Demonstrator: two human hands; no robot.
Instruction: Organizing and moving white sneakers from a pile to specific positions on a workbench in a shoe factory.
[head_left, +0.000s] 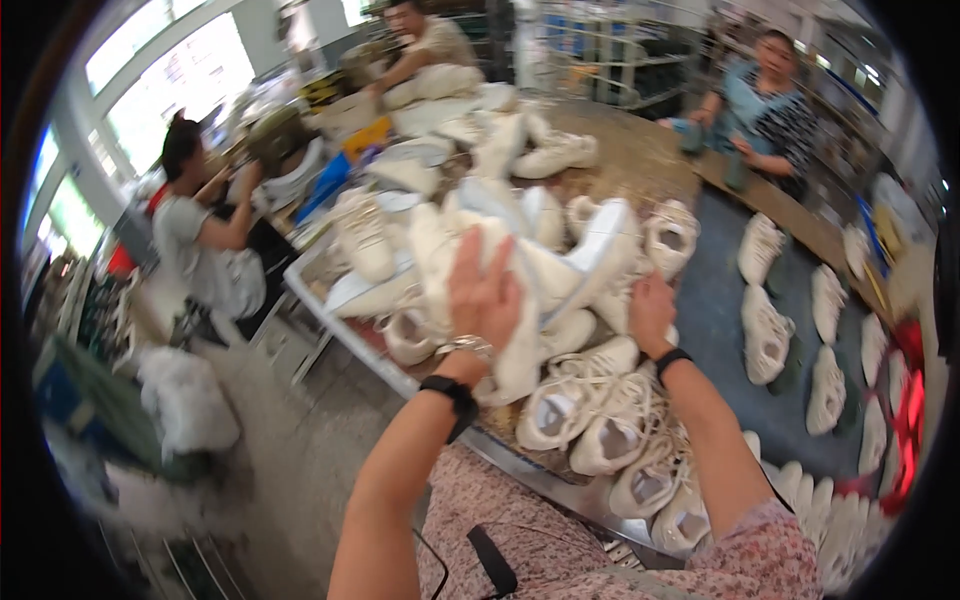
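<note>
Workshop room, grey floor (300,430), windows (180,85) at upper left. Centre of frame: a surface (345,340) with a pale rim, heaped with cream shoes.

Item: pale shoe piece (432,250), mid-frame on the heap, beneath the left hand (485,285). Left fingers lie slightly apart across it; whether they clamp it is hidden.

Item: right hand (652,312), right of centre, fingers curled among the shoes; tips out of sight, so a grip cannot be confirmed.

Between the hands: upturned shoe (612,235) with a bluish-white sole, leaning on others.

Below: laced shoes (612,440), toward the near edge, laces loose.

Risk, as judged: the heap looks loosely stacked; pulling one piece from under others could set the upturned shoe sliding. Loose laces could snag and drag neighbours over the near edge.

Right of frame: dark strip (715,330) bearing spaced shoes (768,350); red material (908,410) beyond.

Outermost: three co-workers, at left (215,230), top (440,45) and upper right (770,105); white bag (185,400), lower left.
</note>
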